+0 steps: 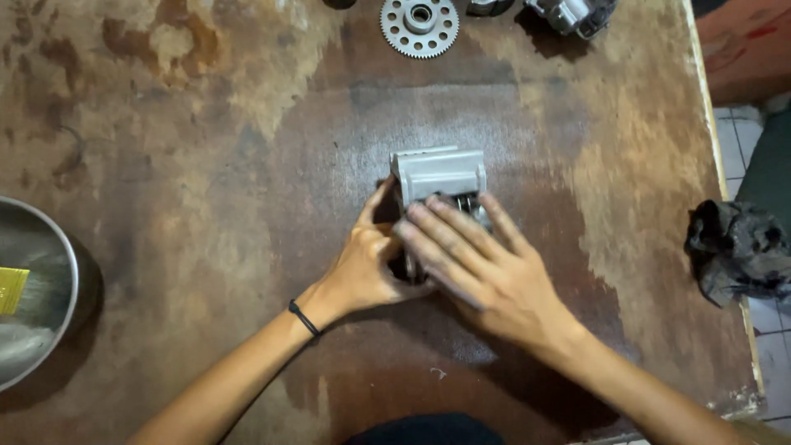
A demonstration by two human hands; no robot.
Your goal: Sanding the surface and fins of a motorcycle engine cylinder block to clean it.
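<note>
We grip grey metal block [438, 175] mid-table [206, 165], below gear [419, 25]. Left hand [367, 264] cups block's side; right hand [486, 268] lies flat, fingers pressing on top. Best hold block square, pressure even. Rag [737, 247] right of block.

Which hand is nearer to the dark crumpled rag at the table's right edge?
Right. The right hand lies on the grey metal part at mid-table, on the side facing the rag. The left hand is beyond it, farther away.
</note>
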